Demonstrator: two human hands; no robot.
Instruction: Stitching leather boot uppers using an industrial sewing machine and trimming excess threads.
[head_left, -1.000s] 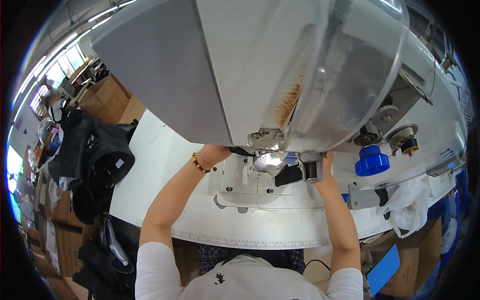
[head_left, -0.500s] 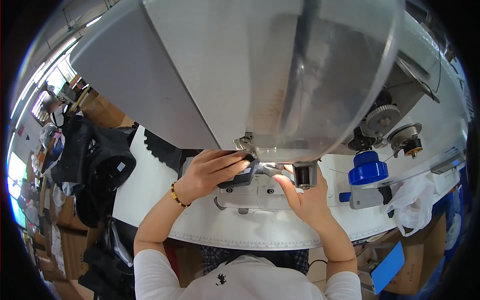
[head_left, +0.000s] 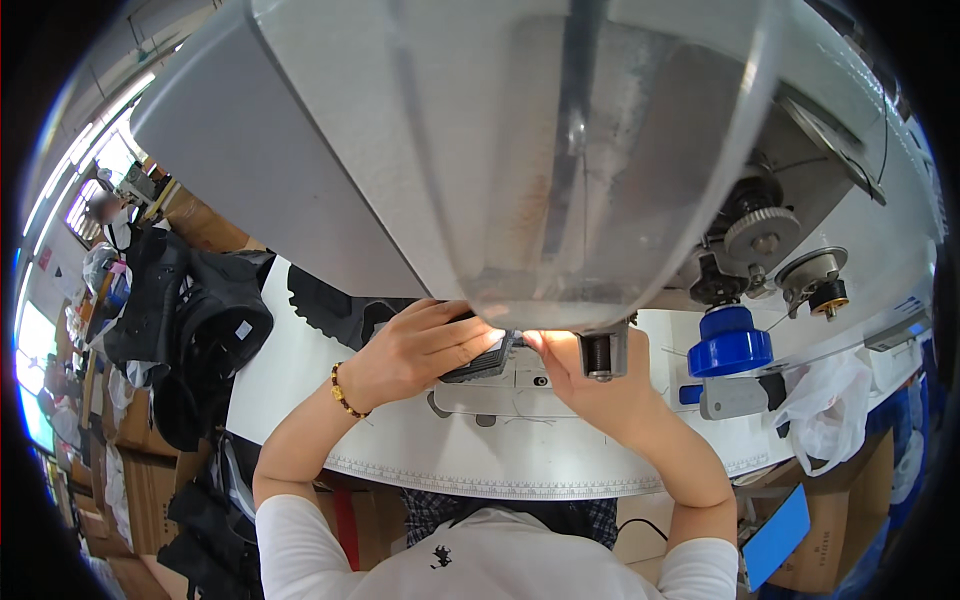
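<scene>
My left hand (head_left: 415, 350), with a beaded bracelet on the wrist, is closed over a black piece with a ridged side (head_left: 482, 368). The piece lies on the white bed of a sewing machine (head_left: 330, 130); whether it joins the black toothed-edge part (head_left: 325, 308) farther left is hidden. My right hand (head_left: 600, 385) reaches in behind a small dark cylinder fitting (head_left: 598, 352). Its thumb and fingertips pinch together by the piece's right end, under the lamp light. What they hold is too small or hidden to tell.
The clear shield (head_left: 640, 150) hangs low over both hands. At right are a blue knob (head_left: 730, 342), a bobbin winder (head_left: 826, 295) and a white plastic bag (head_left: 825, 405). Black goods (head_left: 200, 310) are heaped at left; a ruler strip (head_left: 500, 485) follows the near table edge.
My right hand has moved inward, its fingertips now together at the black piece's end. The shiny metal-looking bit near its thumb no longer shows. My left hand has shifted slightly left, keeping its hold.
</scene>
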